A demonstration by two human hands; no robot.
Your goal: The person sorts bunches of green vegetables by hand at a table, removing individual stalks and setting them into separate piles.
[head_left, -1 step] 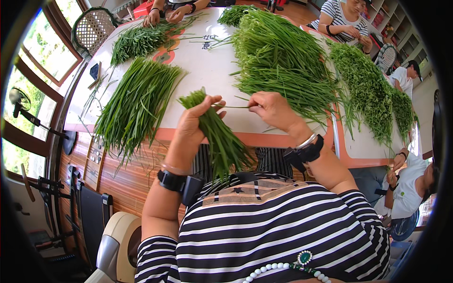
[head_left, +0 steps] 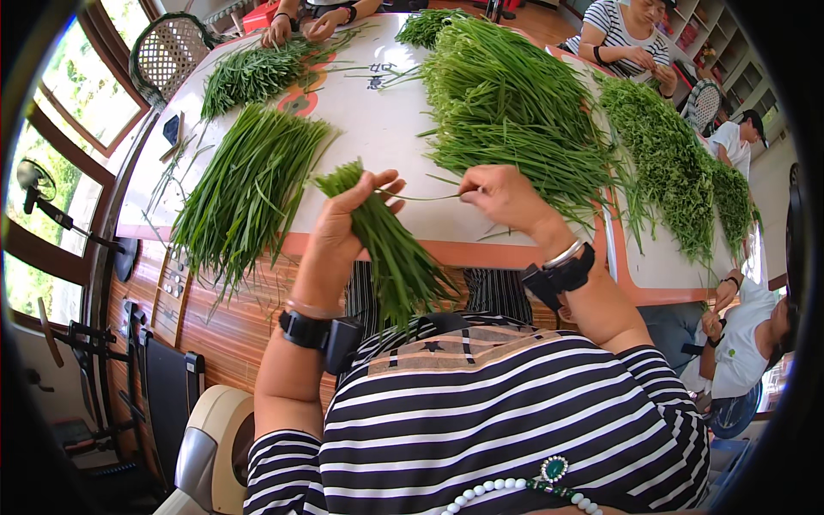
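Note:
My left hand (head_left: 343, 225) is closed around a bunch of long green stalks (head_left: 390, 257) that hangs down over the table's near edge. My right hand (head_left: 506, 197) pinches a single thin stalk (head_left: 421, 197) that runs across to the top of the bunch. Both hands hover just above the white table (head_left: 378, 120) near its orange rim. A black band sits on each wrist.
A neat pile of stalks (head_left: 249, 184) lies left of my hands, and a big loose heap (head_left: 515, 103) lies behind my right hand. More greens (head_left: 669, 154) line the right side. Other people's hands (head_left: 300, 26) work at the far end, and seated people (head_left: 755, 335) are at the right.

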